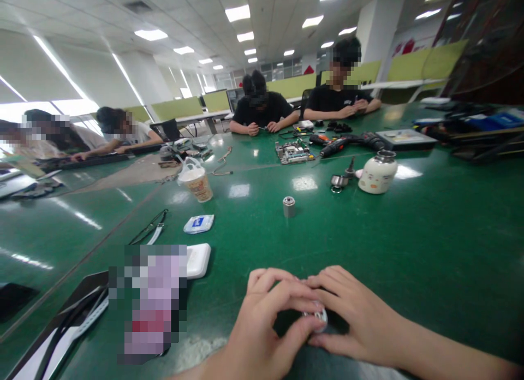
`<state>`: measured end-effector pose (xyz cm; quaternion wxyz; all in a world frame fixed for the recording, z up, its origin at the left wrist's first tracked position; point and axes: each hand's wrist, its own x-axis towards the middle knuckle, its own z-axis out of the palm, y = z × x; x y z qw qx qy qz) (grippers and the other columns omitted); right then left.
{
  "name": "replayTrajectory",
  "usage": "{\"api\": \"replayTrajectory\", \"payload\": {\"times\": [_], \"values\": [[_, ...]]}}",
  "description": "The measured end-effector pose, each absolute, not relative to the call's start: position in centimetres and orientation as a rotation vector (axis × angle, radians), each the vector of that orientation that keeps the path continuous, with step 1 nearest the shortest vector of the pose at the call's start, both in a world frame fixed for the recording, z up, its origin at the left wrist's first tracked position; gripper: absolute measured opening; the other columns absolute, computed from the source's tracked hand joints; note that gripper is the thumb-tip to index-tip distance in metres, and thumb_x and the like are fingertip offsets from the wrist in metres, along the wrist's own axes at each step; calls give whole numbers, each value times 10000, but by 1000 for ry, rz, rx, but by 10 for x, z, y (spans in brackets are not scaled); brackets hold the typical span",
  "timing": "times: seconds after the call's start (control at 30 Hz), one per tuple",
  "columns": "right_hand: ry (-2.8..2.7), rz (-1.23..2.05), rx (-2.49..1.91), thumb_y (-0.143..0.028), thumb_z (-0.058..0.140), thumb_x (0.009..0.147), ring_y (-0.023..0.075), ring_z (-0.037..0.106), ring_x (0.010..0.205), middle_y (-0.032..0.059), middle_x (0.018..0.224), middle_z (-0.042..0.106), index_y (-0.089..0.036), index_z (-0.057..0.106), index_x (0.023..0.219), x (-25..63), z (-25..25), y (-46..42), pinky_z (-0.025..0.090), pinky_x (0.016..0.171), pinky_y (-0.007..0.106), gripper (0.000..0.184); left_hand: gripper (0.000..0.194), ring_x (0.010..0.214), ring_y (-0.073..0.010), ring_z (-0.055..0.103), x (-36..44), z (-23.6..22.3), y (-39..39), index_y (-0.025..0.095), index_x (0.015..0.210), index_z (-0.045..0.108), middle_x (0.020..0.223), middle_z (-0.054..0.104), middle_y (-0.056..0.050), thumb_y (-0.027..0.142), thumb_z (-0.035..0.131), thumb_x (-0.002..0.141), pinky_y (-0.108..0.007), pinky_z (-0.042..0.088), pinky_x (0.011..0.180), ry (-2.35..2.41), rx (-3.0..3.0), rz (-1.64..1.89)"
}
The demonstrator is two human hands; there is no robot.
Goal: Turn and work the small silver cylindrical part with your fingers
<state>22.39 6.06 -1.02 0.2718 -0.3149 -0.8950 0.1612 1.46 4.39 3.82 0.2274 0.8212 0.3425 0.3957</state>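
Close to me at the table's front, a small round silvery part [318, 319] sits between my two hands, mostly covered by fingers. My left hand [268, 314] pinches it with the thumb and fingers. From the other side my right hand [356, 320] curls its fingers and thumb around the same part. Farther out on the green table [254, 235] stands a short metal cylinder [289, 207], upright, with openings in its top. Neither hand touches that cylinder.
Left lie a phone-like blurred object [151, 309], a white power bank [198, 261], a tissue packet [198, 224] and a drink cup [196, 183]. Beyond are a circuit board [293, 152], a power drill [333, 145] and a cream bottle [377, 172]. Several people sit around.
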Motion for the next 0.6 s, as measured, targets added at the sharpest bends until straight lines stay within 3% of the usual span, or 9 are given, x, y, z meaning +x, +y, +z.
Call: {"api": "replayTrajectory", "payload": {"times": [0.6], "values": [[-2454,413,-845,-357,701,820,261,572,1004,97,1134,638,-218,600,1167,223,-9,60,448,858,419,388,293,953,-193,618,12,47,42,212,1033,633,964,721,-26,31,654,804,-319,450,854,903,2301,982]]}}
